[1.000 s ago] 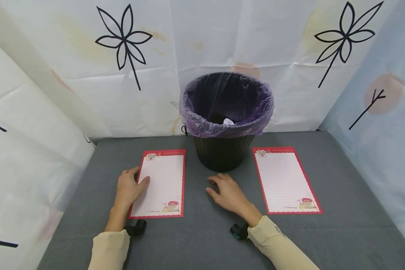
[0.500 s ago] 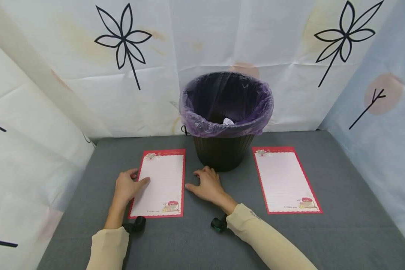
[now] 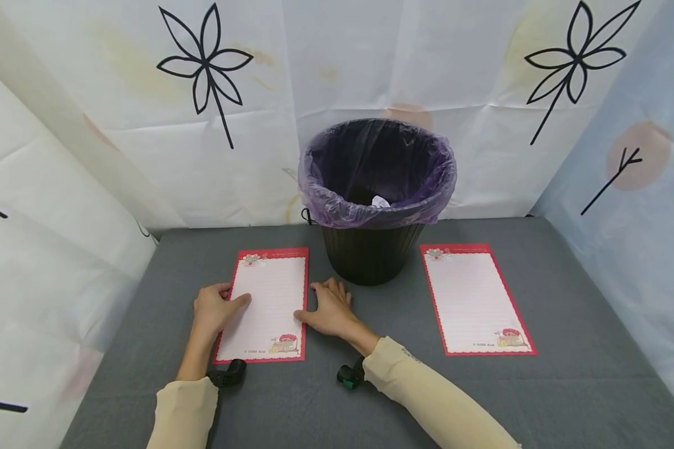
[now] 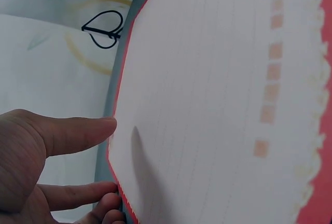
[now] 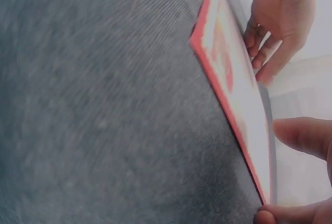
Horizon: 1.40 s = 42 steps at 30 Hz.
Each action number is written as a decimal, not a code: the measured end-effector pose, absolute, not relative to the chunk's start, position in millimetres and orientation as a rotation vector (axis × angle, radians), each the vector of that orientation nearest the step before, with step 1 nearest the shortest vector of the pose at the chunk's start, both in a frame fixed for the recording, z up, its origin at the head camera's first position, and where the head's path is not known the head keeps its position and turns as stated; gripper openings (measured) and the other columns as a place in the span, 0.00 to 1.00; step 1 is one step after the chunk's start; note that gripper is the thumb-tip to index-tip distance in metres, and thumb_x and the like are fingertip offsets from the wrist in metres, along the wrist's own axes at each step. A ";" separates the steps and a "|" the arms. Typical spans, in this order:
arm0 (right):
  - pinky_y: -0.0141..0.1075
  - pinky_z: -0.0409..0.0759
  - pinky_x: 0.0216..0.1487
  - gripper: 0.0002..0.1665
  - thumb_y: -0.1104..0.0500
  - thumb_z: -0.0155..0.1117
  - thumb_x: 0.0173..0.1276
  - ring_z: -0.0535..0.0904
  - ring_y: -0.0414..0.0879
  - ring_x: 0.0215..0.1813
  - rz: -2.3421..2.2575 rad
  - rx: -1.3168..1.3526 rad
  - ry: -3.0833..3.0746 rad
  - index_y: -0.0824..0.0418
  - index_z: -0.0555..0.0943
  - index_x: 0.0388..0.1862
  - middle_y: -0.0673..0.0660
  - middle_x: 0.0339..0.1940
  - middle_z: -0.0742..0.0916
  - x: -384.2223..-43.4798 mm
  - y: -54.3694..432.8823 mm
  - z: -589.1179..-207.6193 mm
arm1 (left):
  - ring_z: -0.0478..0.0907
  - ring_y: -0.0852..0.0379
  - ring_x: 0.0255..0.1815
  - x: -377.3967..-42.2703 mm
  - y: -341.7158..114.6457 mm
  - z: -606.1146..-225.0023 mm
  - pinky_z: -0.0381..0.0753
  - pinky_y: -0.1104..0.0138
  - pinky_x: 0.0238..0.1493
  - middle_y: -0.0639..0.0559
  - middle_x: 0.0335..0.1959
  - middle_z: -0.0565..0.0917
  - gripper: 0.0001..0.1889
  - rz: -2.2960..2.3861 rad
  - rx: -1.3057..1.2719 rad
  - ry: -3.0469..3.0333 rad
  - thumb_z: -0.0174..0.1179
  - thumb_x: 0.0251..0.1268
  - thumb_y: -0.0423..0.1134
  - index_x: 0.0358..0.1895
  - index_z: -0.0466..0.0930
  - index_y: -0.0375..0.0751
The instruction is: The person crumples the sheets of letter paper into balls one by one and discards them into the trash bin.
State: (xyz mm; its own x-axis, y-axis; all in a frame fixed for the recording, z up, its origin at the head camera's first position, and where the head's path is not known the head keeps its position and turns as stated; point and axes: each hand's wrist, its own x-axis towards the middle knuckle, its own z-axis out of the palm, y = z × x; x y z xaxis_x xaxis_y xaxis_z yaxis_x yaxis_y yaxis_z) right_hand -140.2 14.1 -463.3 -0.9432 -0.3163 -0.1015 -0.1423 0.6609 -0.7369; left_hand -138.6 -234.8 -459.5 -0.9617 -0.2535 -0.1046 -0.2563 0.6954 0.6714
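Observation:
On the left of the grey table lies a sheet of lined letter paper (image 3: 269,287) with a red scalloped border. My left hand (image 3: 213,308) is at its left edge, thumb extended over the paper and fingers beside the border. Across from it, my right hand (image 3: 331,308) is at the right edge, its thumb overlapping the red border and its fingers just outside. The right wrist view shows a gap between that thumb (image 5: 301,136) and the fingers near the sheet's edge. A matching sheet (image 3: 472,299) lies farther right, untouched.
Behind the sheets stands a black waste bin (image 3: 371,249) lined with a purple plastic bag (image 3: 314,193). Something small and white (image 3: 379,202) shows inside it. Printed white cloth (image 3: 337,81) hangs along the table's back and sides.
My right hand has moved left from the middle of the table to the right edge of the left sheet. The left hand has stayed nearly still at the left edge.

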 end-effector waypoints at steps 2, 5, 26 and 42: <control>0.63 0.57 0.65 0.43 0.48 0.74 0.64 0.63 0.65 0.66 -1.164 -0.366 2.633 0.68 0.72 0.71 0.67 0.60 0.72 -140.0 13.9 -462.4 | 0.75 0.36 0.47 -138.2 -233.5 -458.4 0.76 0.49 0.43 0.27 0.49 0.79 0.31 1.158 -0.442 2.890 0.69 0.63 0.39 0.61 0.73 0.18; 0.64 0.56 0.64 0.43 0.48 0.74 0.63 0.63 0.65 0.66 -1.174 -0.360 2.610 0.68 0.71 0.71 0.67 0.61 0.72 -140.4 13.7 -461.9 | 0.76 0.39 0.45 -138.2 -231.9 -457.3 0.76 0.54 0.40 0.28 0.48 0.79 0.30 1.186 -0.457 2.875 0.69 0.63 0.39 0.60 0.74 0.18; 0.39 0.80 0.42 0.28 0.62 0.71 0.67 0.82 0.46 0.40 -1.669 -0.191 2.387 0.67 0.73 0.63 0.55 0.38 0.87 -143.1 11.5 -463.5 | 0.74 0.32 0.54 -138.3 -224.4 -453.2 0.76 0.43 0.54 0.24 0.55 0.76 0.33 1.194 -0.553 2.805 0.72 0.58 0.33 0.63 0.71 0.17; 0.34 0.85 0.29 0.11 0.73 0.67 0.65 0.83 0.49 0.30 -1.851 -0.340 2.335 0.69 0.79 0.45 0.60 0.34 0.84 -139.5 11.7 -465.0 | 0.74 0.37 0.50 -136.7 -227.0 -457.0 0.78 0.52 0.46 0.28 0.52 0.76 0.28 1.331 -0.571 2.760 0.62 0.68 0.38 0.64 0.71 0.19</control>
State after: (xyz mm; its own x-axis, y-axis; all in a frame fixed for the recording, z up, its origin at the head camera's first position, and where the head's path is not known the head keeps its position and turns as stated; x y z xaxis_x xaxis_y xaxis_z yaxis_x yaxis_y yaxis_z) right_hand -139.5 11.7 -465.0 -0.9644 -0.2630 0.0288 -0.0881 0.2164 -0.9723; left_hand -136.7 -227.0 -457.0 -0.9325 -0.3142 -0.1781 -0.3350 0.5681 0.7517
